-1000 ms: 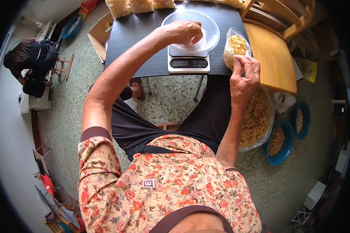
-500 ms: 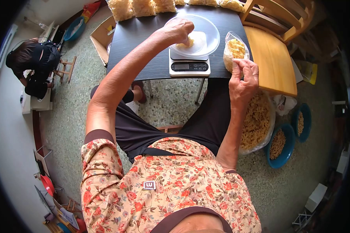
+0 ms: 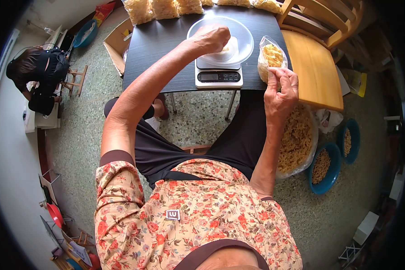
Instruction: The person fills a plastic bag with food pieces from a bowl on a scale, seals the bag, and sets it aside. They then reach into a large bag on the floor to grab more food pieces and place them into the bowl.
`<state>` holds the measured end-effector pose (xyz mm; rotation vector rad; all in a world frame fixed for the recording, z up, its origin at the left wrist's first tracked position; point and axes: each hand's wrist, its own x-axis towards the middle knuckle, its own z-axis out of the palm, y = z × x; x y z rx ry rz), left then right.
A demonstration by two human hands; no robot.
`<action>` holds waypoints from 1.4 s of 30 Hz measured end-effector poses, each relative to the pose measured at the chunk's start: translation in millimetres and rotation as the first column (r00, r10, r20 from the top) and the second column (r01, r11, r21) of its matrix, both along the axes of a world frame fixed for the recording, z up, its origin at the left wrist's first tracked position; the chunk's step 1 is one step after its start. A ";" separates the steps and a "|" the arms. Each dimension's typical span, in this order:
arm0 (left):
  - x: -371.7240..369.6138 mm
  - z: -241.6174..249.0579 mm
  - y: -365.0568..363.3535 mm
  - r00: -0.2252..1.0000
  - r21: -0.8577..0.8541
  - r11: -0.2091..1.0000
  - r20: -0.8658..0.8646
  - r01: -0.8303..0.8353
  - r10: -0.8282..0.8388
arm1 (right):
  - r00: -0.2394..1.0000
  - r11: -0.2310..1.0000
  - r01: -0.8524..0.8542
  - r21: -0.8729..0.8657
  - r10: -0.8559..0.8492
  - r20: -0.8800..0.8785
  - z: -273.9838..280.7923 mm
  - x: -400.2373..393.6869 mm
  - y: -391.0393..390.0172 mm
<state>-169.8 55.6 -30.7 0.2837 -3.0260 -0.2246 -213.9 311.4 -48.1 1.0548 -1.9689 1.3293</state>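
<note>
Over the clear plastic bowl (image 3: 245, 42), my left hand (image 3: 213, 38) is closed, its fingers curled down; what they hold, if anything, is hidden. A few pale yellow pieces lie in the bowl below it. The bowl rests on a white kitchen scale (image 3: 219, 79) with a dark display panel. My right hand (image 3: 281, 87) pinches the near edge of a clear plastic bag (image 3: 271, 56), which stands at the table's right side with its top open and yellow pieces inside.
Filled bags (image 3: 165, 8) line the far edge of the dark table (image 3: 162, 54). A wooden chair (image 3: 312, 67) stands at right. Below it are a large sack of yellow pieces (image 3: 297, 141) and blue basins (image 3: 330, 180). Another person (image 3: 42, 72) sits at far left.
My left hand has shifted slightly right and up over the bowl, and fewer yellow pieces show beneath it. My right hand keeps its pinch on the bag.
</note>
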 end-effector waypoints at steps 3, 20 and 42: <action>5.2 11.4 -10.3 0.992 0.277 0.960 -0.103 -0.042 0.074 | 1.000 1.000 0.001 0.000 -0.001 0.005 -0.2 -0.6 0.1; -9.8 44.9 19.8 0.964 0.973 -0.007 -0.227 0.230 0.141 | 1.000 1.000 -0.019 0.006 0.019 0.020 4.1 2.4 -4.0; -40.2 62.8 97.9 0.956 0.295 0.916 -0.190 0.273 -0.224 | 0.999 0.996 -0.006 -0.086 0.010 0.044 -1.7 -3.2 -0.8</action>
